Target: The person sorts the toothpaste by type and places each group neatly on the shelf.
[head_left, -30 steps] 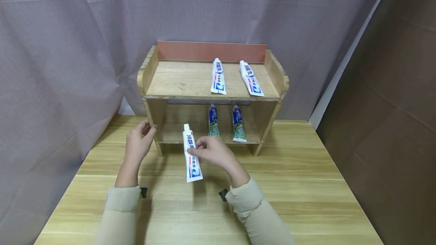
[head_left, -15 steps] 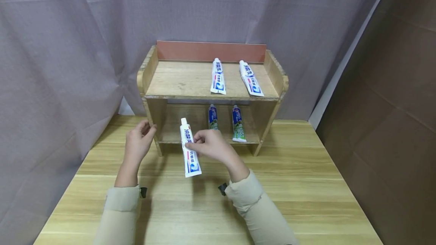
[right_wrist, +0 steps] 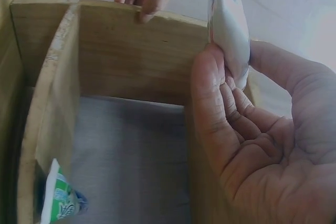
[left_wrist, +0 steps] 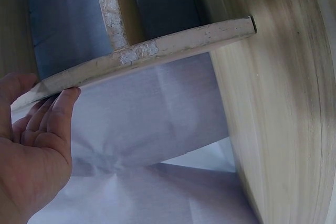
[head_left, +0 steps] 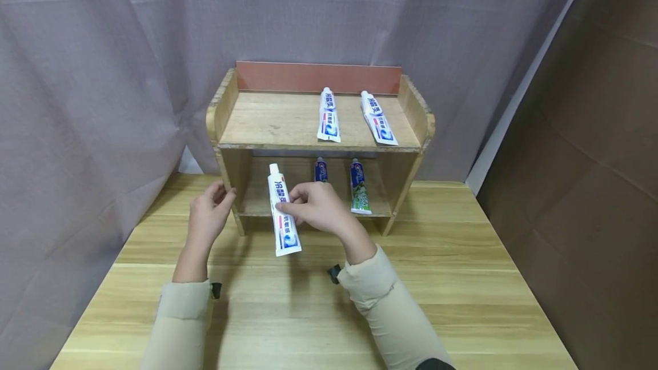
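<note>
My right hand (head_left: 324,205) pinches a white toothpaste tube (head_left: 284,216) with blue print between thumb and fingers, cap end pointing up and away. The tube is held in front of the lower shelf, its shadow falling on the table. In the right wrist view the same toothpaste tube (right_wrist: 229,27) shows edge-on. My left hand (head_left: 209,213) grips the left side panel (left_wrist: 152,51) of a small wooden shelf, thumb on one face and fingers on the other. Two more white tubes, a left one (head_left: 329,116) and a right one (head_left: 378,119), lie on the top shelf.
On the lower shelf lie two blue-and-green toothpaste tubes, one (head_left: 360,187) in full sight, the other (head_left: 321,170) partly hidden behind my right hand. The wooden shelf (head_left: 272,121) stands on a wood-grain table (head_left: 462,278). Grey cloth (head_left: 308,10) hangs behind it.
My right hand has moved the white toothpaste tube forward and slightly left, toward the shelf. The left hand keeps its place on the side panel.
</note>
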The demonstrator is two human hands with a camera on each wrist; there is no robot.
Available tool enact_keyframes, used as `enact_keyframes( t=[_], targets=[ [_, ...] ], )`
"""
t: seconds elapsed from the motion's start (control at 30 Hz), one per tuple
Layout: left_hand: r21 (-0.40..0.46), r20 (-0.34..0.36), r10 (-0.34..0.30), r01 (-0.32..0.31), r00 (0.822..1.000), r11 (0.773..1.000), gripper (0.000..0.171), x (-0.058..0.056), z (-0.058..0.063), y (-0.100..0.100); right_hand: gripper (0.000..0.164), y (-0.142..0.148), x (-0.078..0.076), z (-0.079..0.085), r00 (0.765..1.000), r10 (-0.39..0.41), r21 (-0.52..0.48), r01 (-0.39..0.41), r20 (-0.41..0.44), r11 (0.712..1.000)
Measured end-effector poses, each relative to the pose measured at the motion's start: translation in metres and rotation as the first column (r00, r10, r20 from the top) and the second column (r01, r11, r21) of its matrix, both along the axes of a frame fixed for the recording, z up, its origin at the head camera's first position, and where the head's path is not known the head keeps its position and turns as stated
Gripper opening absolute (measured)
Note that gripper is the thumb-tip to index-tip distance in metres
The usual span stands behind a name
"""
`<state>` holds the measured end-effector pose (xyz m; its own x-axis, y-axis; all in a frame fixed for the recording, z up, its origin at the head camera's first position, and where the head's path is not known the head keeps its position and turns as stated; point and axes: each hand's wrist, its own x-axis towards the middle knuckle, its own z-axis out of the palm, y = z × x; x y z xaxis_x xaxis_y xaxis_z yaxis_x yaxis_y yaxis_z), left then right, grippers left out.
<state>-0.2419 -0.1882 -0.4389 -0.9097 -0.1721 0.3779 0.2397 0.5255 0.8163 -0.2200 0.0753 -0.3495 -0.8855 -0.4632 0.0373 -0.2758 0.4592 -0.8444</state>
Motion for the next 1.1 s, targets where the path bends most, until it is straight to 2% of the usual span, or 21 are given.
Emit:
enact_keyframes(
  t=[0.23,0.47,0.7,0.83,1.1],
  targets=[
    [0.001,-0.003,-0.004,0.004,1.000,1.000,0.031,0.000,0.001,0.000,0.021,0.000,-0.003,0.006,1.000,0.006,0.002,-0.006,-0.030,1.000],
    [0.001,-0.006,-0.006,0.006,1.000,1.000,0.032,0.000,0.000,-0.001,0.020,-0.003,-0.005,0.016,1.000,0.000,-0.058,0.000,0.006,0.998],
    [0.006,-0.001,0.000,0.000,1.000,1.000,0.030,0.000,0.000,0.000,0.020,-0.004,-0.007,0.027,0.999,0.004,-0.025,-0.005,-0.037,1.000],
    [0.003,-0.001,0.004,-0.004,1.000,1.000,0.030,0.000,0.000,0.000,0.020,-0.005,-0.006,0.029,1.000,0.012,-0.022,-0.012,-0.029,1.000],
    [0.004,-0.004,0.008,-0.008,1.000,1.000,0.032,0.000,-0.001,0.001,0.021,-0.005,-0.005,0.040,0.994,-0.009,0.020,0.011,-0.113,1.000]
  ],
)
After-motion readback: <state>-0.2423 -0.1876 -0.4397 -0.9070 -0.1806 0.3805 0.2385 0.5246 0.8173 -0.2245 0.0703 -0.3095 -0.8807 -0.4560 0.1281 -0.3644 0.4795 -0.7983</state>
